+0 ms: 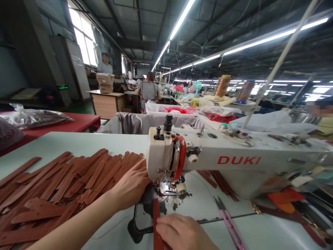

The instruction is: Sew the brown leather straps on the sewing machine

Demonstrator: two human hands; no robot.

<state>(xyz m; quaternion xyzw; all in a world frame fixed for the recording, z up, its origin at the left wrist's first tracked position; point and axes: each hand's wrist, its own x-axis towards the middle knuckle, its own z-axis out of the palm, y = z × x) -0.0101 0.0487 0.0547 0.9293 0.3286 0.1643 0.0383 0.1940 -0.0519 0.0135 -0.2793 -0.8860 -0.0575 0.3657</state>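
The pale table (67, 139) bears everything close by, with the white machine (208, 147) reaching across it from the person's right. A loose pile (91, 173) of brown straps spreads over the left side, many crossing one another, and a few more straps (225, 184) lie beyond the foot, under the machine's arm. The left hand (132, 184) is palm down beside the machine's head, its fingers fairly straight and close together; their tips are partly hidden by the head, so I cannot tell whether it has hold of anything. The right hand (183, 231) is nearer the person, its fingers bent and closed on the edge of a strap (156, 217); its thumb is out of sight. That strap runs lengthwise from the near edge of the view to just by the foot (166, 189). Snips (230, 222) lie to the right, apart from both hands. The step in hand looks like lining up or feeding the strap at the foot. The next move seems to call for a light, steady guide from the right hand, the edge kept straight, and fingertips clear of the needle area.
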